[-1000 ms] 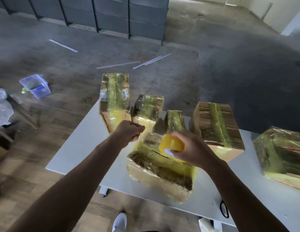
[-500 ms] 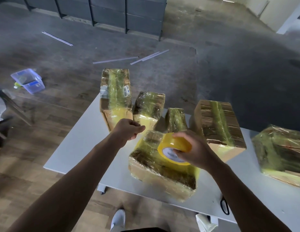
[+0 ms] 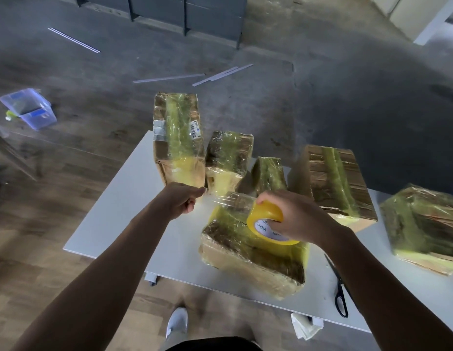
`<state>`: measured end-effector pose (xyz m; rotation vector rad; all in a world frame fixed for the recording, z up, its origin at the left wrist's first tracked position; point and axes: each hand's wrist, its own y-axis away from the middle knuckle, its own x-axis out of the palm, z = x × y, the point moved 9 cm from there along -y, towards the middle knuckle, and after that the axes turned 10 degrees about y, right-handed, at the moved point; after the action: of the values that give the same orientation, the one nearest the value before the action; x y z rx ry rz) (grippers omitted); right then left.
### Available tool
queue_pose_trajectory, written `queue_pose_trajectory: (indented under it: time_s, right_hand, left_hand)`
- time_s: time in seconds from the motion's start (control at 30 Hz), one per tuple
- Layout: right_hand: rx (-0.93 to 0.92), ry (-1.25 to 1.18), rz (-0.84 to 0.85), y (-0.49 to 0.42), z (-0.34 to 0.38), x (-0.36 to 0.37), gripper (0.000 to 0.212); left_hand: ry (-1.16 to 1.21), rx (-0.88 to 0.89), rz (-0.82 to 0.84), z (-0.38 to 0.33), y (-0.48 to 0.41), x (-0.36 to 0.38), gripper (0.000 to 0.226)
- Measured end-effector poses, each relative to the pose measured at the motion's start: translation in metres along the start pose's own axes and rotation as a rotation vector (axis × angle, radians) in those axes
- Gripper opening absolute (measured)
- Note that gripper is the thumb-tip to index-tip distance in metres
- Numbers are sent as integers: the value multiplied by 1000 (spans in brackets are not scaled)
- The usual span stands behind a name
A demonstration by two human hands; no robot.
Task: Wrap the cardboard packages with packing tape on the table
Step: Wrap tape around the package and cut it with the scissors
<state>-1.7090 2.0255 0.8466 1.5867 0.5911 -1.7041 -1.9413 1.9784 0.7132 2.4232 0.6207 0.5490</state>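
Only "CHINA" was legible to us on the core of the tape roll [image 3: 268,212]; our right hand [image 3: 298,219] covered the rest of the print. Roll and hand hid from us the far top of the nearest package [image 3: 245,262]. The end of the tape strip [image 3: 228,198] lay hidden inside our left hand [image 3: 178,202]. The rightmost package [image 3: 422,224] was cut off by the view's right edge. We found the barcode label [image 3: 196,128] too small to read and our shoe [image 3: 177,323] blurred.

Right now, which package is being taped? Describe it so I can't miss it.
Look at the white table. Take the cardboard package nearest its front edge. Unlike its neighbours, it lies under the yellow tape roll the right hand grips.
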Motion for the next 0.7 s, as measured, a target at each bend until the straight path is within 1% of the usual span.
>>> queue_pose_trajectory:
  time_s: [0.07, 0.2, 0.4, 0.7]
  right_hand:
    - [26, 9, 14, -2, -3, -1, 46]
    - [68, 155, 147, -12, 6, 6, 48]
    - [85, 196, 202, -27, 18, 11, 49]
    - [107, 228, 268, -39, 26, 12, 46]
  left_hand:
    - [19, -19, 6, 6, -4, 0, 21]
    - [0, -37, 5, 15, -13, -1, 14]
    - [-3, -102, 7, 30, -25, -9, 11]
    - [-22, -118, 66, 42, -47, -13, 12]
